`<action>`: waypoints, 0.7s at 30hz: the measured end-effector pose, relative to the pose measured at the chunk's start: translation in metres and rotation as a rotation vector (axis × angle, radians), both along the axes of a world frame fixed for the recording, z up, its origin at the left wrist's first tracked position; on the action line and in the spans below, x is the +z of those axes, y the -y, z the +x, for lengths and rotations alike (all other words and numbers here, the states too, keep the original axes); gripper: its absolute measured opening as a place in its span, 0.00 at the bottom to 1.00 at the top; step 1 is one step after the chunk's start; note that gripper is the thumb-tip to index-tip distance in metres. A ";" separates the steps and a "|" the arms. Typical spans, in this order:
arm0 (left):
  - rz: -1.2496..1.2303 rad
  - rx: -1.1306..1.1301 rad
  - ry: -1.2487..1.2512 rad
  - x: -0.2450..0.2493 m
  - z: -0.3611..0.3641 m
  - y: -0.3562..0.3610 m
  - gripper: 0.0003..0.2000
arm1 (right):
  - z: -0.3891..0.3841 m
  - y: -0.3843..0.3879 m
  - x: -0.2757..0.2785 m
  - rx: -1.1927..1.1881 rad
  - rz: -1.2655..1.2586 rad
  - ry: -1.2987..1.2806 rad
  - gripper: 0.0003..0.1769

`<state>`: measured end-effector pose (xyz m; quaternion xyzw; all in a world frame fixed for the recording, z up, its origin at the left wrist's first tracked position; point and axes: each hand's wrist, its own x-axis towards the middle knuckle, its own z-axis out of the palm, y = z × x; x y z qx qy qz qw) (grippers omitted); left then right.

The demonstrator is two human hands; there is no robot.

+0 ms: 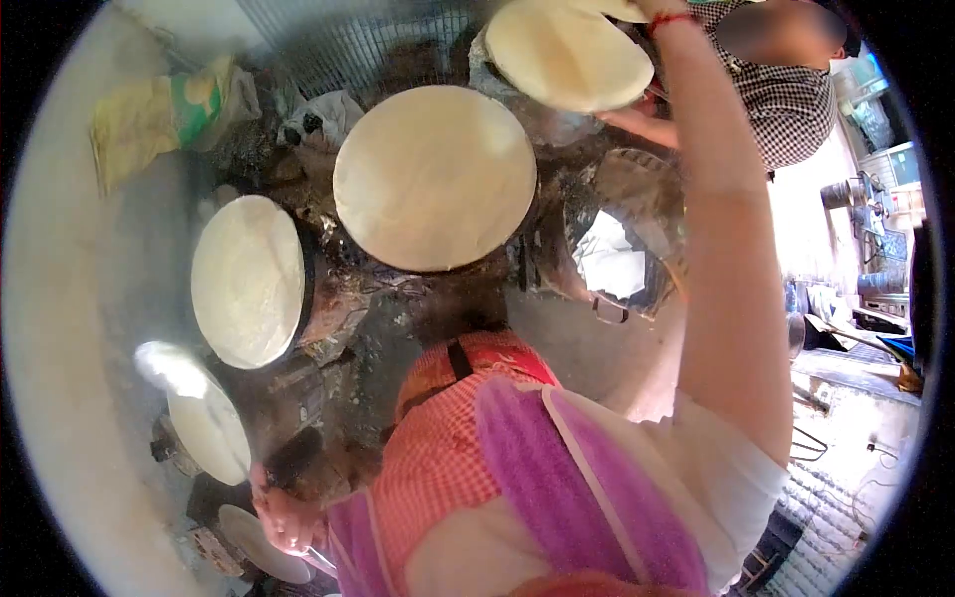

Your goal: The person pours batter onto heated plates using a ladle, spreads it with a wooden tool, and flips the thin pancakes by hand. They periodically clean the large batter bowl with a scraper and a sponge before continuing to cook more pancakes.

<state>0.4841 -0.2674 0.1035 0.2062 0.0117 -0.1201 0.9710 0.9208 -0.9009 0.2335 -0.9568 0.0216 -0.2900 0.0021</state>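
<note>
Round, thin pale sheets of batter or flatbread lie on several round griddles. The largest sheet is in the middle, and another sheet is to its left. My right arm reaches to the top edge of the view, where my right hand, partly cut off, pinches the raised edge of the top flatbread. At the lower left, my left hand is closed around a thin stick-like handle. Beside it is a smaller pale sheet, with a bright glare above.
Another person in a checked shirt stands at the upper right, one hand near the top flatbread. An opening with a bright inside is right of centre. A yellow-green sack lies by the left wall.
</note>
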 end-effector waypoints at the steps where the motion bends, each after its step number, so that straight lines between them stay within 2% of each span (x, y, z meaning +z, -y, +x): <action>1: -0.044 0.046 -0.008 0.016 0.017 0.026 0.25 | 0.022 0.019 -0.041 -0.052 -0.071 -0.001 0.21; 2: -0.086 0.097 -0.015 0.035 0.039 0.058 0.25 | 0.043 0.041 -0.095 -0.099 -0.139 -0.002 0.20; 3: -0.072 0.107 -0.014 0.045 0.053 0.073 0.25 | 0.045 0.068 -0.155 0.012 -0.208 -0.108 0.19; 4: -0.200 0.114 -0.156 0.052 0.065 0.085 0.25 | 0.017 0.049 -0.172 0.007 -0.110 -0.018 0.19; 5: -0.331 0.123 -0.297 0.055 0.074 0.095 0.25 | 0.003 0.045 -0.187 -0.032 0.093 -0.253 0.19; 6: -0.317 0.136 -0.303 0.056 0.081 0.105 0.25 | 0.006 0.059 -0.232 -0.019 0.091 -0.222 0.19; 7: -0.384 0.157 -0.417 0.056 0.088 0.114 0.25 | 0.018 0.080 -0.282 -0.093 0.082 -0.271 0.20; 8: -0.452 0.178 -0.533 0.056 0.095 0.120 0.25 | 0.018 0.079 -0.290 -0.091 0.093 -0.284 0.20; 10: -0.466 0.140 -0.530 0.048 0.101 0.126 0.25 | 0.002 0.076 -0.308 -0.051 0.000 -0.325 0.18; 11: -0.459 0.142 -0.539 0.048 0.104 0.129 0.25 | 0.006 0.085 -0.319 0.030 -0.025 -0.233 0.20; 12: -0.452 0.141 -0.547 0.047 0.107 0.133 0.24 | 0.004 0.078 -0.308 -0.060 -0.037 -0.342 0.21; 14: -0.450 0.139 -0.560 0.045 0.112 0.139 0.24 | 0.003 0.058 -0.280 -0.090 0.091 -0.391 0.23; 18: -0.453 0.121 -0.550 0.037 0.119 0.146 0.24 | 0.014 0.057 -0.291 -0.072 -0.042 -0.489 0.24; 20: -0.457 0.115 -0.540 0.034 0.117 0.148 0.24 | -0.004 0.050 -0.281 0.057 0.167 -0.363 0.23; 21: -0.458 0.115 -0.540 0.034 0.115 0.147 0.24 | -0.020 0.037 -0.279 0.007 0.254 -0.390 0.24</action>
